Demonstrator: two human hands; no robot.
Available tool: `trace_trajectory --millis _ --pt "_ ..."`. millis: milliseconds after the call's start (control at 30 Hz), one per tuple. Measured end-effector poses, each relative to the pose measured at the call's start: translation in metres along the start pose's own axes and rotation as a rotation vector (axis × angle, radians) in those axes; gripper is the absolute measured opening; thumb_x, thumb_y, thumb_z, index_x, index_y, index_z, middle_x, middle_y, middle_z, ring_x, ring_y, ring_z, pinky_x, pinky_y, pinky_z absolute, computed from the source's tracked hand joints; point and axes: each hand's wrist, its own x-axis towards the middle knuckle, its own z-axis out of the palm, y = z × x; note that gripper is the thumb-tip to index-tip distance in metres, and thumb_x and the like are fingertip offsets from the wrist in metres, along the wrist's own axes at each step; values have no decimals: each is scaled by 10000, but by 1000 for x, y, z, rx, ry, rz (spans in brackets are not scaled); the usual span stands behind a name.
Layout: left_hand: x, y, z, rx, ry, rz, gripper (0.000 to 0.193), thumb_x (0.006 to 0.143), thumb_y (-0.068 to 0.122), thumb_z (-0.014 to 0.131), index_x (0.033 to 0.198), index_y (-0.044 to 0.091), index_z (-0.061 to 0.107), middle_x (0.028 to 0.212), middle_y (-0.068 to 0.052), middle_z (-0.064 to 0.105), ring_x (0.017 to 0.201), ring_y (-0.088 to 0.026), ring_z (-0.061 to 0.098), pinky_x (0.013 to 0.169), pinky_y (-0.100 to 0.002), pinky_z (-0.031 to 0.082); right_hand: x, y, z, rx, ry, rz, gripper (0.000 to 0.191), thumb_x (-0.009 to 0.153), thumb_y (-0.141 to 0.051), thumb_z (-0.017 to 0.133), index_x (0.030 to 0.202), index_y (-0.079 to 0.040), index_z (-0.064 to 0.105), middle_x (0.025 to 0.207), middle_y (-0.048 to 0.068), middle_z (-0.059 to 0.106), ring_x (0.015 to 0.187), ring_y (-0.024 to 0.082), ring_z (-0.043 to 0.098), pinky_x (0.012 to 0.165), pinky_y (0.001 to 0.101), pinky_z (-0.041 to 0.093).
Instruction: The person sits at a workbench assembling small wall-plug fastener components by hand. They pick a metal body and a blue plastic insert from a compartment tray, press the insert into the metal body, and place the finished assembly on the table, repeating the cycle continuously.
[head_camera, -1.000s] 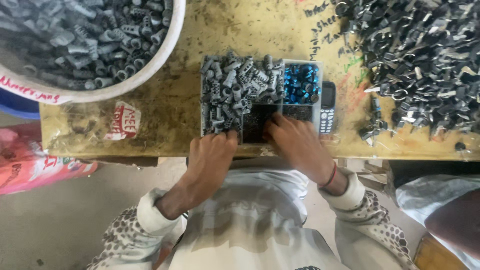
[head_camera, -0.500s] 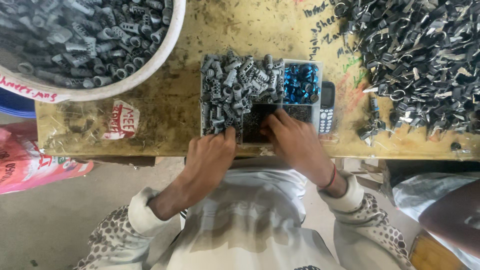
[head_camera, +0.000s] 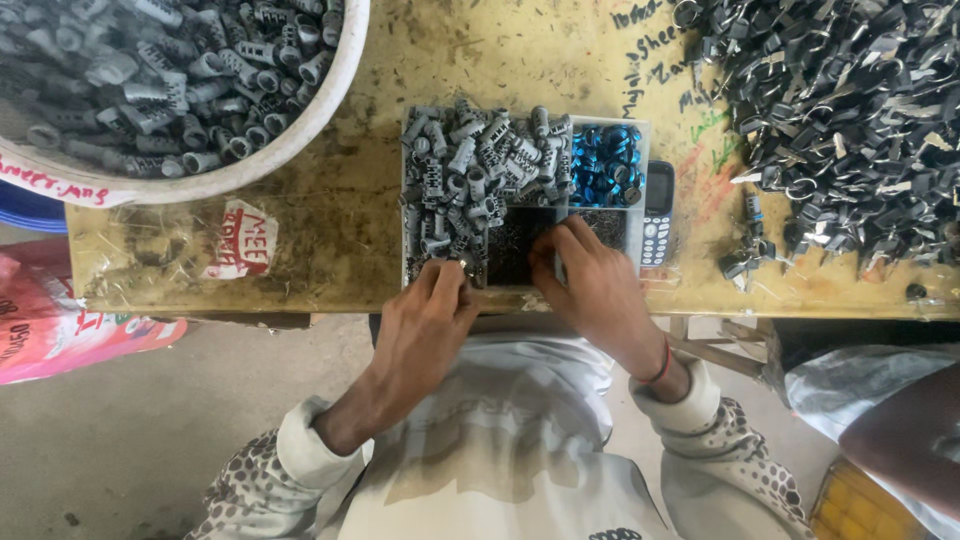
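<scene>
A white divided tray (head_camera: 405, 225) sits at the near edge of a worn yellow bench (head_camera: 330, 225). Its left part is heaped with several small grey metal cylinders (head_camera: 470, 170); a back compartment holds blue metal rings (head_camera: 605, 165); a dark compartment (head_camera: 515, 245) holds tiny dark bits. My left hand (head_camera: 425, 320) pinches one small grey cylinder (head_camera: 464, 266) at the tray's near edge. My right hand (head_camera: 590, 285) has its fingertips in the dark compartment, pinched together; what they hold is too small to see.
A big white tub (head_camera: 290, 150) full of grey cylinders stands at the back left. A heap of dark metal keys and parts (head_camera: 850, 130) covers the right of the bench. A keypad phone (head_camera: 657, 215) lies beside the tray. Another person's arm (head_camera: 905, 435) shows at lower right.
Both hands stay at the tray's near edge; the fingers shifted only slightly. The view has tilted a little.
</scene>
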Motion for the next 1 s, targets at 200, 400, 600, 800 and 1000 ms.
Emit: trace_trajectory --millis 200,400,600,800,1000 --pt "-5 -1 -1 6 81 54 143 952 -21 659 1066 0 574 940 -145 678 675 -284 685 537 -371 557 -1 2 0 42 0 17 158 885 -52 702 1012 -41 609 976 134 610 723 351 644 592 448 503" --pt "-6 1 -5 82 68 79 290 868 -91 622 1141 -5 668 938 -142 714 652 -246 693 509 -331 563 -2 0 0 97 57 37 142 891 -19 698 1023 -47 655 979 124 633 700 322 647 586 434 496" --pt "-4 2 -1 64 157 90 157 935 16 706 1089 38 719 910 -101 723 644 -178 676 502 -316 561 -8 3 -3 114 58 62 116 931 -25 704 1031 -28 647 972 136 622 756 328 623 628 429 474" --pt "-3 16 22 -726 82 -123 165 951 29 718 1115 29 743 966 -89 784 745 -124 769 610 -261 666 -24 -6 -5 686 -80 -30 85 1127 -80 458 1123 -17 515 1211 125 520 1014 191 525 882 312 466" --pt "-4 29 43 -1126 87 -131 192 976 -16 705 1166 3 727 989 -117 783 812 -165 780 686 -275 676 -39 -11 -12 874 -192 226 210 1104 -165 404 1149 -6 533 1182 104 532 888 139 535 779 256 487"
